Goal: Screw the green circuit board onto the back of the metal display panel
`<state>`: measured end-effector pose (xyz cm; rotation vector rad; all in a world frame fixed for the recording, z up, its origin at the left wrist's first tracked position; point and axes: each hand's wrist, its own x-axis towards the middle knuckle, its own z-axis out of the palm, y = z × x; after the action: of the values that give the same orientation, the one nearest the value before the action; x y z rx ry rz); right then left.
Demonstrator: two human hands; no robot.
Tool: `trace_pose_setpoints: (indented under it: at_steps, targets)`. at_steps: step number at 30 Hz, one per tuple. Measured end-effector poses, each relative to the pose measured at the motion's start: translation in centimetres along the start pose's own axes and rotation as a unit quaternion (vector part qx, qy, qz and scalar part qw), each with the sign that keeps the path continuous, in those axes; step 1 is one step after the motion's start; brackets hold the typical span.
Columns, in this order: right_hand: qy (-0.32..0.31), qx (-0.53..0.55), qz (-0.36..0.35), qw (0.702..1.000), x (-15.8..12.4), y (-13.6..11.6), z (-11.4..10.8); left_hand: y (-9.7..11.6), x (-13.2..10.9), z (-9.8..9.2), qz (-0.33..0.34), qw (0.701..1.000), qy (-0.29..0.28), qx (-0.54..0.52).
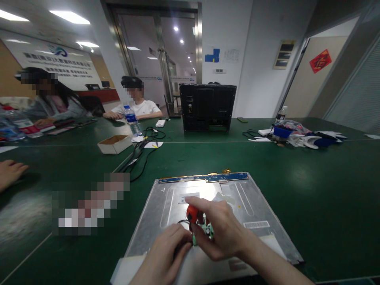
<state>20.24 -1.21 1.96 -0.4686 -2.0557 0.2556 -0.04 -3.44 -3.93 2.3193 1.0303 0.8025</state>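
- Green circuit board (209, 231) is sitting over the metal panel (170, 198).
- Left hand (170, 242) is pinching its edge, steadying it.
- Right hand (222, 229) is grasping a red-handled tool (192, 213); keeping it upright should help.

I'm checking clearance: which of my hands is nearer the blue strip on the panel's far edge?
Right: your right hand, holding the red handle, is on the blue strip's near side; your left hand is farther from it, closer to you.
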Motion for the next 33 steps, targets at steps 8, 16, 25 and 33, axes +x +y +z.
trace_pose_setpoints:
  at_steps: [8,16,25,33]
  targets:
    - [0.030,-0.035,-0.002,0.999,-0.14,0.38,0.68,0.05,-0.07,0.16,-0.004,1.000,0.009,0.004]
    - [-0.007,-0.011,0.005,1.000,-0.18,0.13,0.20,-0.35,-0.13,0.38,0.015,1.000,0.015,0.012]
    - [-0.008,-0.023,0.005,1.000,-0.07,0.15,0.21,-0.05,-0.10,0.01,-0.001,1.000,-0.011,0.013]
    - [0.001,-0.040,0.003,0.999,-0.11,0.17,0.35,-0.01,0.02,0.28,0.006,1.000,0.023,0.021]
